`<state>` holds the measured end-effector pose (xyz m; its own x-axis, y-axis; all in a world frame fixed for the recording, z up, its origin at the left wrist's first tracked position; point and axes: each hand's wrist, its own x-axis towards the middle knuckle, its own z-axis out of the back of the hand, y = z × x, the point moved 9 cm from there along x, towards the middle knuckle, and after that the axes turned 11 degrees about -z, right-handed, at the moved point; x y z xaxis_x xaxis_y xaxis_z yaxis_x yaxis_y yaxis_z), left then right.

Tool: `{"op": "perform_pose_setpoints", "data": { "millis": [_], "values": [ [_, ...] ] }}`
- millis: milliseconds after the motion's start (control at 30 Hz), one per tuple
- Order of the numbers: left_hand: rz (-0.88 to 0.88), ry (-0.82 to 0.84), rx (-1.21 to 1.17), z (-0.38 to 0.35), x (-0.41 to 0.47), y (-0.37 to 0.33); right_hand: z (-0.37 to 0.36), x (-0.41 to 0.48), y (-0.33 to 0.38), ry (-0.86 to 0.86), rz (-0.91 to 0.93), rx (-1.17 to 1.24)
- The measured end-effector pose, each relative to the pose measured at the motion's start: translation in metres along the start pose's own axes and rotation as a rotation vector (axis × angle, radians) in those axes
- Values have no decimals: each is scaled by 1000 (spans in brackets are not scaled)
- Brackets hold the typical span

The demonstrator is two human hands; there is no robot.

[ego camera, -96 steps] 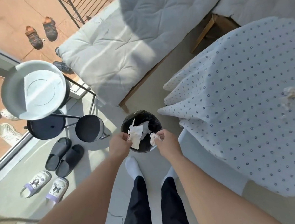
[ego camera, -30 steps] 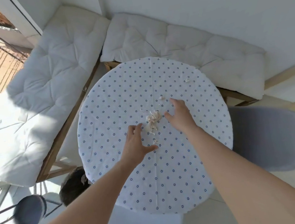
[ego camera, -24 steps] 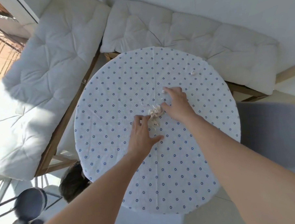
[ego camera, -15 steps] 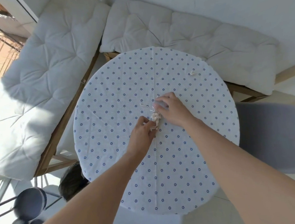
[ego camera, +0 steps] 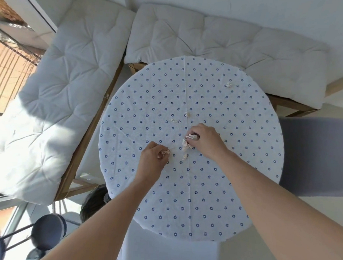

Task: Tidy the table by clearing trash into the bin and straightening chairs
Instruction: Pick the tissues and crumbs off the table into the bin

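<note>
A round table under a white cloth with small blue flowers fills the middle of the head view. Near its centre my left hand is closed on a few pale paper scraps. My right hand is closed on a bigger clump of scraps, some of which hang out and touch the cloth. Loose scraps lie beyond my hands, and one lies near the far right rim. The dark bin peeks out below the table's left edge.
A cushioned bench runs along the left and another cushion along the back wall. A grey chair stands at the table's right side. A dark round stool stands at the lower left by the window.
Earlier both hands dropped paper into the bin, then I turned to the table. In the last second both hands closed over the scrap pile and drew apart, each holding scraps.
</note>
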<state>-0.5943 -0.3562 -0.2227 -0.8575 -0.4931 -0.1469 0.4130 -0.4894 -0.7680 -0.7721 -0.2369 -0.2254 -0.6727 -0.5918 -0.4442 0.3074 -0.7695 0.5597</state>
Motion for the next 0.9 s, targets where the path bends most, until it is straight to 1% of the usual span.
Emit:
{"op": "perform_pose_setpoints", "data": {
  "millis": [167,267,367,533,600,733,833,900],
  "values": [
    [-9,11,-14,9,-13,7,12,-19,-7,-98,-80,79],
    [-39,48,-43,0,-14,-2,25,-29,-15,-160,-136,129],
    [-63,82,-71,-17,-6,-16,34,-31,-19,-182,-158,115],
    [-187,194,22,-52,6,-40,38,-12,-2,-189,-80,50],
    [-215,204,61,-59,8,-43,35,3,7,-181,-49,17],
    [-171,166,67,-58,10,-35,27,27,23,-147,6,-35],
    [-134,133,28,-48,7,-24,20,38,30,-113,27,-97],
    [-112,111,5,-36,3,-16,19,39,31,-130,31,-136]
  ]
}}
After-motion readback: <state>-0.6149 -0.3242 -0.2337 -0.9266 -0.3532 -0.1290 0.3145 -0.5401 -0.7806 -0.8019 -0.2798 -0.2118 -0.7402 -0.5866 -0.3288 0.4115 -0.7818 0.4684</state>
